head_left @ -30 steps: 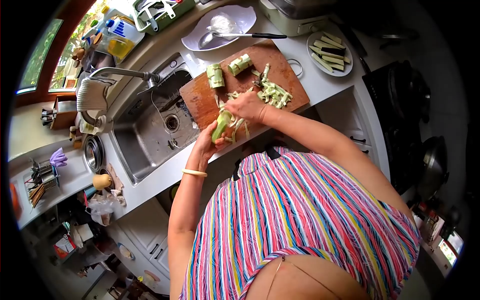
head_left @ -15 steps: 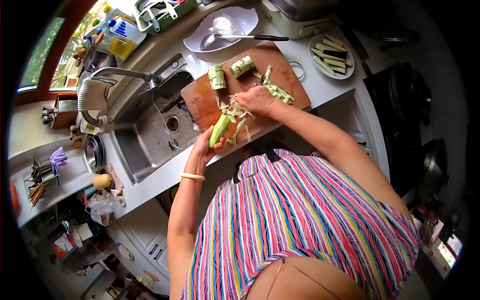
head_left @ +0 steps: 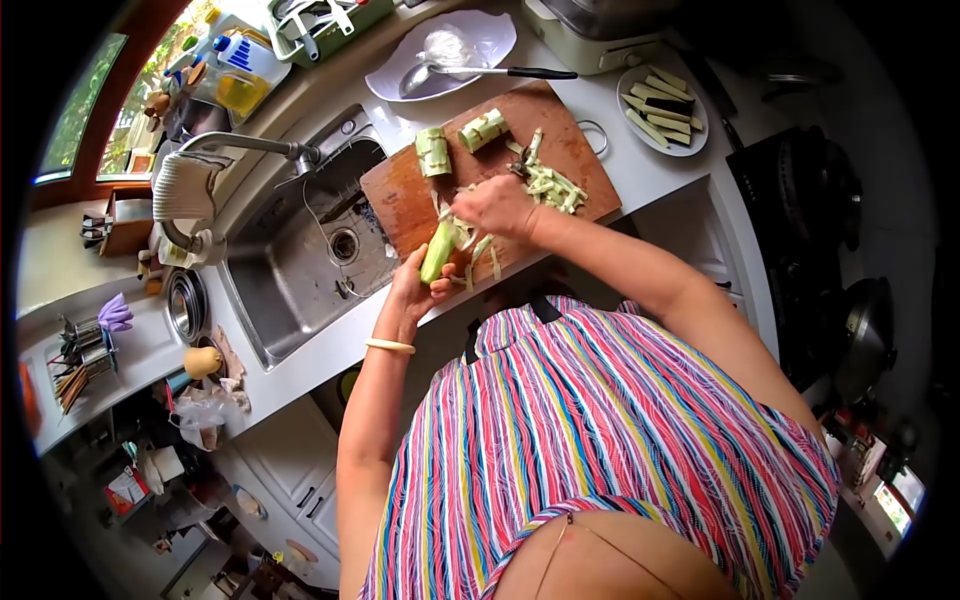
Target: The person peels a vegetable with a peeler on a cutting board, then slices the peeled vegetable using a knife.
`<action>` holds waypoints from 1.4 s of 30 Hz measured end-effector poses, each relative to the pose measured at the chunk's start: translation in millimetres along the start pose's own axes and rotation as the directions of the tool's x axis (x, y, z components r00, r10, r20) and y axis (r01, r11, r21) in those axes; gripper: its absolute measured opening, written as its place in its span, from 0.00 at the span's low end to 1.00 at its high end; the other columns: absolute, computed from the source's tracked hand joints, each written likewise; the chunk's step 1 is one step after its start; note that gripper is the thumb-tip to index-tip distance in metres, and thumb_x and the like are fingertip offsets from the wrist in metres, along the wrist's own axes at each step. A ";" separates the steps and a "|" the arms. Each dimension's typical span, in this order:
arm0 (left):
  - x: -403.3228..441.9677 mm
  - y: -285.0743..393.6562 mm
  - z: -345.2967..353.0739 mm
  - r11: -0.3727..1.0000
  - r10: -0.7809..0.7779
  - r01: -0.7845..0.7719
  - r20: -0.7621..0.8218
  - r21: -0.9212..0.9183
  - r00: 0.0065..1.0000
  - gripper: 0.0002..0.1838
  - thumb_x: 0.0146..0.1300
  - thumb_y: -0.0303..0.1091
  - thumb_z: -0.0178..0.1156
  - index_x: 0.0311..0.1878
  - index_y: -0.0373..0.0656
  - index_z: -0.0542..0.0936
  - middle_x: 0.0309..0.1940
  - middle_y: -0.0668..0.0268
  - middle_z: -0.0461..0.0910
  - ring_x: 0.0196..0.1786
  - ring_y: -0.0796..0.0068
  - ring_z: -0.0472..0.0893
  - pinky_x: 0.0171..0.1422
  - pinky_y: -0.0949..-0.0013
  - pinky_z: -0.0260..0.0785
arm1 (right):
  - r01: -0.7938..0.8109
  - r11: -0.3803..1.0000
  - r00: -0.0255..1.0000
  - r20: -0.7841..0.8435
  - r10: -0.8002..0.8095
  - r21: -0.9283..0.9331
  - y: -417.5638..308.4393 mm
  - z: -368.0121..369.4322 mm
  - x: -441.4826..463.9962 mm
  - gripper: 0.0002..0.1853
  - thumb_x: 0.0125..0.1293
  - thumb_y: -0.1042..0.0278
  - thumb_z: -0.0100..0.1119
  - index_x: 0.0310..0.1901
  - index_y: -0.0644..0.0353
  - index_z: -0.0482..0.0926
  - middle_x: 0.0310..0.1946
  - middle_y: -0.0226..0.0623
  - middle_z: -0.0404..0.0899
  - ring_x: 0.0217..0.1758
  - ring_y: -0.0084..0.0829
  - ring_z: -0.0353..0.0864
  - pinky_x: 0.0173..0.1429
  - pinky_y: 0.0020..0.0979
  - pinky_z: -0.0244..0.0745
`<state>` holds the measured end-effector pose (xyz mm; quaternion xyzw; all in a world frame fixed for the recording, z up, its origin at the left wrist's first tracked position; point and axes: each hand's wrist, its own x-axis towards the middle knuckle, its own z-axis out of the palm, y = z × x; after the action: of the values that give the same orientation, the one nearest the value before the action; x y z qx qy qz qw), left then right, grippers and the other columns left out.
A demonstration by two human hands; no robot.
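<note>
A pale green peeled stem piece (head_left: 436, 252) is held in my left hand (head_left: 412, 286), whose fingers wrap its lower end at the front edge of the wooden cutting board (head_left: 400, 200). My right hand (head_left: 497, 207) is closed at the upper end of the stem; what it grips is hidden under the fingers. Two thick green pieces, one (head_left: 432, 152) near the sink side and one (head_left: 483, 130) farther right, lie at the back of the board. Peelings (head_left: 552, 188) are scattered beside and under my right hand.
Left of the board is a steel sink (head_left: 290, 290) with a faucet (head_left: 235, 143). Behind it stands a white dish (head_left: 385, 75) with a ladle (head_left: 480, 71). A plate (head_left: 640, 130) of cut strips is at the right, near the black stove (head_left: 765, 200).
My right hand moved away from the stem to the right, then came back left to its upper end. My left hand still holds the stem and has shifted slightly.
</note>
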<state>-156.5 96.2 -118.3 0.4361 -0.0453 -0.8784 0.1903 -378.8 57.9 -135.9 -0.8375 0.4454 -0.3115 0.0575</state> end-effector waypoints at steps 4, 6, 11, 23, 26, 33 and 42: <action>-0.9 3.3 8.8 0.992 -0.059 0.062 -0.031 0.106 0.998 0.23 0.72 0.50 0.30 0.47 0.40 0.68 0.24 0.65 0.68 0.16 0.80 0.61 0.19 0.78 0.52 | 0.191 0.958 0.980 0.095 -0.174 -0.214 -11.4 9.5 -2.2 0.14 0.62 0.57 0.51 0.21 0.49 0.71 0.13 0.30 0.73 0.16 0.31 0.75 0.19 0.33 0.69; -2.7 4.9 -3.6 0.990 0.022 -0.016 -0.041 0.139 0.999 0.23 0.72 0.49 0.30 0.46 0.39 0.68 0.23 0.65 0.68 0.15 0.81 0.61 0.18 0.78 0.51 | 0.095 0.947 0.989 0.138 -0.055 -0.307 30.0 5.7 -14.1 0.14 0.64 0.52 0.50 0.22 0.44 0.73 0.14 0.25 0.74 0.17 0.25 0.78 0.16 0.29 0.68; 1.3 1.1 -3.4 0.986 0.006 0.012 -0.106 0.165 0.994 0.22 0.72 0.49 0.32 0.45 0.41 0.69 0.22 0.66 0.69 0.15 0.81 0.62 0.17 0.79 0.51 | 0.169 0.961 0.985 0.065 -0.159 -0.217 -7.4 4.7 7.5 0.15 0.64 0.53 0.49 0.21 0.45 0.70 0.12 0.25 0.72 0.17 0.27 0.76 0.17 0.30 0.67; -4.9 -1.7 -8.7 0.998 0.049 -0.046 0.082 -0.030 0.995 0.26 0.70 0.57 0.41 0.49 0.42 0.70 0.27 0.66 0.70 0.20 0.81 0.63 0.23 0.80 0.55 | -0.215 0.975 0.976 0.028 0.217 -0.050 25.5 -4.3 -10.0 0.16 0.65 0.50 0.48 0.22 0.47 0.73 0.15 0.36 0.77 0.21 0.39 0.79 0.24 0.38 0.72; -7.7 -4.3 1.3 0.992 0.108 -0.104 -0.049 0.075 0.993 0.25 0.70 0.56 0.41 0.49 0.43 0.71 0.26 0.67 0.70 0.21 0.81 0.64 0.24 0.80 0.56 | -0.144 0.987 0.990 0.006 0.144 0.069 4.7 6.7 -10.8 0.17 0.65 0.50 0.47 0.22 0.48 0.73 0.15 0.35 0.76 0.21 0.38 0.79 0.24 0.36 0.72; -2.3 -1.4 -8.3 0.991 0.045 -0.052 0.056 0.125 0.997 0.23 0.70 0.54 0.43 0.50 0.43 0.71 0.22 0.67 0.68 0.20 0.80 0.63 0.22 0.79 0.54 | 0.009 0.976 0.993 0.117 0.017 -0.217 28.1 18.5 -20.4 0.08 0.62 0.58 0.49 0.27 0.44 0.75 0.15 0.25 0.73 0.18 0.28 0.78 0.16 0.32 0.70; -8.8 -2.9 2.1 0.966 0.037 -0.007 -0.113 0.259 0.993 0.22 0.71 0.50 0.40 0.49 0.39 0.70 0.24 0.63 0.72 0.18 0.82 0.64 0.18 0.83 0.55 | 0.217 0.947 0.976 0.021 -0.218 -0.236 -12.0 16.2 -10.3 0.08 0.59 0.58 0.49 0.23 0.42 0.71 0.14 0.22 0.70 0.18 0.26 0.77 0.18 0.29 0.67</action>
<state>-154.2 102.0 -111.1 0.5074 -0.1527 -0.8357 0.1442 -365.3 70.2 -149.2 -0.8814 0.3845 -0.2629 -0.0788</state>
